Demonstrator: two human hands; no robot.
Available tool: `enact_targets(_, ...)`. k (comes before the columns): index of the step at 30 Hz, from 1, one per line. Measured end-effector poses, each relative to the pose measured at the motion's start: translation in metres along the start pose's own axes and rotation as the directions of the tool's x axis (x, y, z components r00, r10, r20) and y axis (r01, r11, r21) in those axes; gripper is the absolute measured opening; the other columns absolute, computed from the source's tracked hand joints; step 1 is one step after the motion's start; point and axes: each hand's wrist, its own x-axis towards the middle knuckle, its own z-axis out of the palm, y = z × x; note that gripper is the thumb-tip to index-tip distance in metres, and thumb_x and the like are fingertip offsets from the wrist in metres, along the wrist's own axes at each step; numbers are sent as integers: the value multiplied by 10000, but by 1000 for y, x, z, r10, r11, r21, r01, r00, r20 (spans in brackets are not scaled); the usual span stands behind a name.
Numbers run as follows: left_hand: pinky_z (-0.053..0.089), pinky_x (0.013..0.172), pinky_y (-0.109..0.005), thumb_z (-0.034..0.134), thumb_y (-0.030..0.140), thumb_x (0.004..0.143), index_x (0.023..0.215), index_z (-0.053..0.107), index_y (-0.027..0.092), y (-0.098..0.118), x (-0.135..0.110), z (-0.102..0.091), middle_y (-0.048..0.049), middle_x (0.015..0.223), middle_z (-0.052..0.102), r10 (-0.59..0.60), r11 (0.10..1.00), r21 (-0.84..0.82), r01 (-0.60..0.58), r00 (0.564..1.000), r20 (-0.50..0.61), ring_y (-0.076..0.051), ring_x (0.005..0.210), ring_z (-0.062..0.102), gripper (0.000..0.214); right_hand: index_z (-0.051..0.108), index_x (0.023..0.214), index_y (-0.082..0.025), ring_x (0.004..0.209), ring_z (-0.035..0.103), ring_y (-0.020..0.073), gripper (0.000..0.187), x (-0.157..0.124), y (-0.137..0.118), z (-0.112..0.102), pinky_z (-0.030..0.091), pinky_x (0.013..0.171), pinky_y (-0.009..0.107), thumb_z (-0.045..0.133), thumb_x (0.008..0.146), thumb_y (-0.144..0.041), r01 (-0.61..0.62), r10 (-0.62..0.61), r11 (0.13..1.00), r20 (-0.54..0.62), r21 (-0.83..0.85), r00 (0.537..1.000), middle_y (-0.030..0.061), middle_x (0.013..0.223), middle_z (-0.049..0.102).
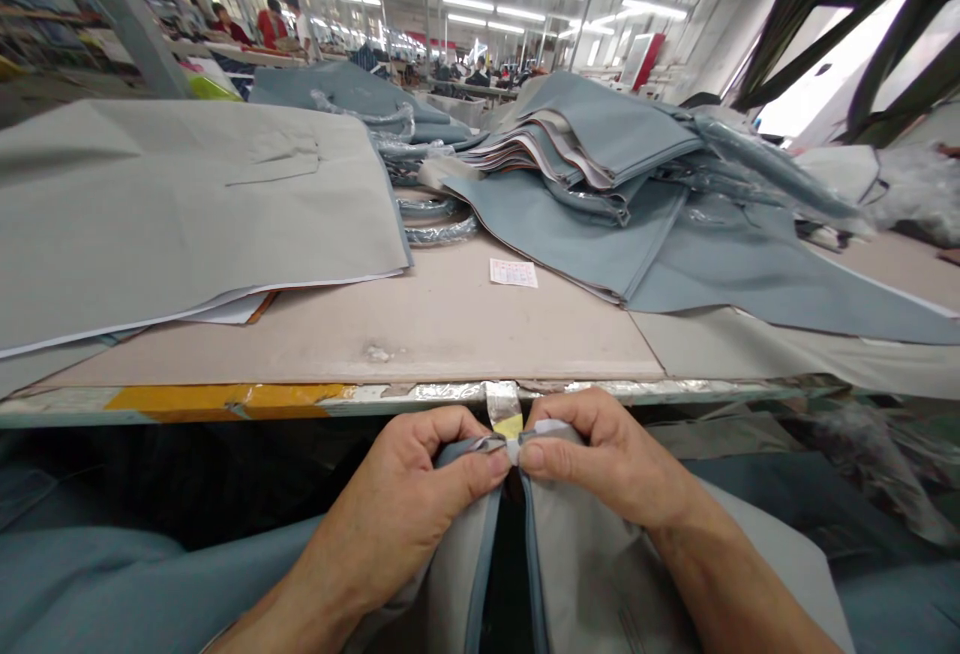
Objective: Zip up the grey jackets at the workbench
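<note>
My left hand [420,484] and my right hand [600,459] meet just below the front edge of the work table [450,324]. Both pinch the top edge of a grey-blue fabric piece [585,574] that hangs down towards me, thumbs pressed tip to tip at its folded corner. The cloth splits into two flaps with a dark gap between them. Directly behind my fingers, a strip of silver and yellow tape [504,409] sits on the table edge.
A large flat grey fabric panel [180,204] lies at the left of the table. Stacked grey-blue fabric pieces [600,154] spread across the right. A small paper ticket [514,272] lies between them. Other people work at far tables [274,24]. Plastic wrap sits at far right.
</note>
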Motion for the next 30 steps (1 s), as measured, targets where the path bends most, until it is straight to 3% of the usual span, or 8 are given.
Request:
enact_targets(10,336,644,-231,728,421,734,726,609,157,5,0,1,5,695,525,-8,1000,-21,8,1000,16,-123,665,423,291,543,689,-114,586,319,72,328,-1,-2,2,259,532,193,666,891,-342,24,-25,997,-20,-67,999,-37,617,388)
enact_targets(17,345,651,-212,701,404,797,735,624,162,4,-3,2,22,690,522,48,999,11,-48,999,-1,-114,674,406,261,534,696,-122,588,320,75,310,-3,-4,2,265,535,193,649,898,-327,43,-44,995,-9,-91,999,-41,619,384)
enact_targets(25,374,661,-202,705,398,801,703,616,170,4,-3,5,21,694,560,63,998,18,-62,995,-78,-118,688,451,264,549,700,-130,606,366,79,286,-3,-13,6,295,563,190,605,927,-293,57,-91,966,-123,-252,988,-37,635,433)
enact_targets(30,345,602,-207,671,449,815,703,589,177,3,-3,5,23,652,516,27,996,92,-20,996,-79,-117,642,414,305,560,703,-124,637,391,84,289,-6,-15,1,305,575,185,658,907,-303,-6,-15,966,-80,-257,997,-28,666,460)
